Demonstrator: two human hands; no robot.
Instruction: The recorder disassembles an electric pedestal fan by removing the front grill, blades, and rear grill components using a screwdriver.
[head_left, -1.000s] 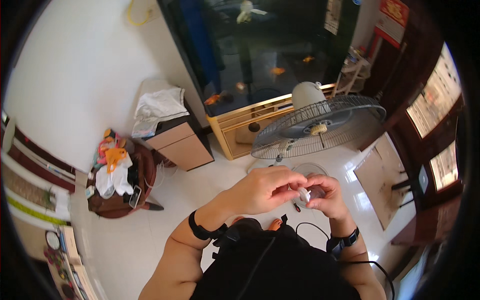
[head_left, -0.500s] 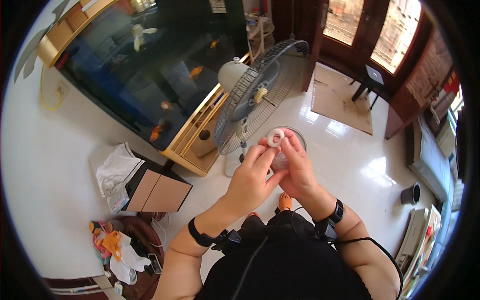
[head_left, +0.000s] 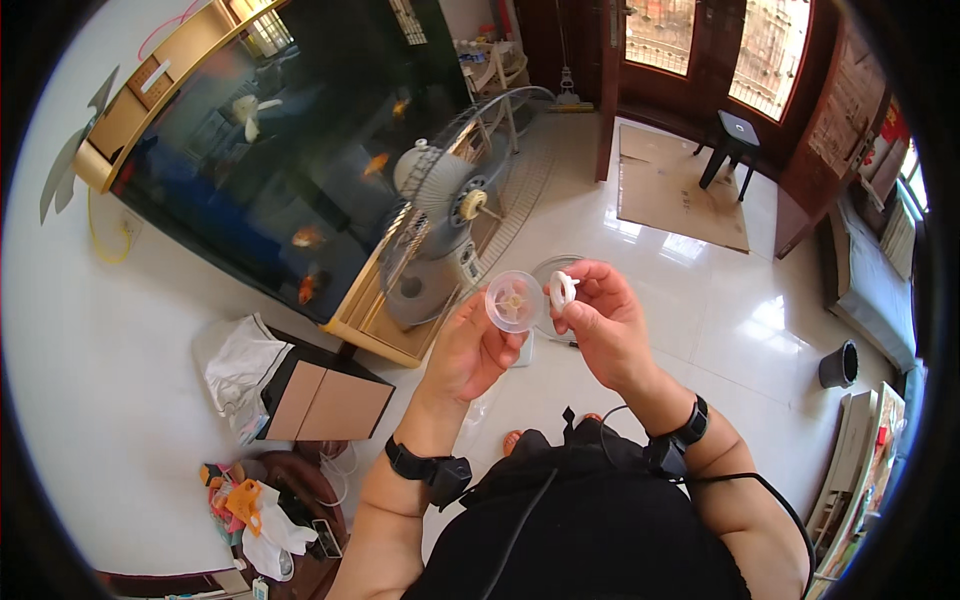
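Between the fingers of my left hand (head_left: pixel 465 350) is a clear round plastic piece (head_left: pixel 514 301), dish-shaped with ribs at its centre. My right hand (head_left: pixel 612 322) pinches a white plastic ring (head_left: pixel 562 291), turned partly edge-on. The two pieces are apart, with a small gap between them. Just beyond my hands stands a fan (head_left: pixel 430 180) with a grey motor housing, a wire rear guard and a bare central shaft; no blades sit on it. Part of a round object (head_left: pixel 556 266) shows on the floor behind my right hand.
A large fish tank (head_left: pixel 290 160) on a wooden cabinet stands at the left. A box (head_left: pixel 330 402) with white cloth on it is below. A black stool (head_left: pixel 733 150) stands by flattened cardboard (head_left: pixel 665 190) near the door. A dark bin (head_left: pixel 838 364) is on the right.
The ring and the clear piece, together between both hands before, are now apart, one in each hand. The ring has turned edge-on. The view has shifted slightly, moving the fan left in the picture.
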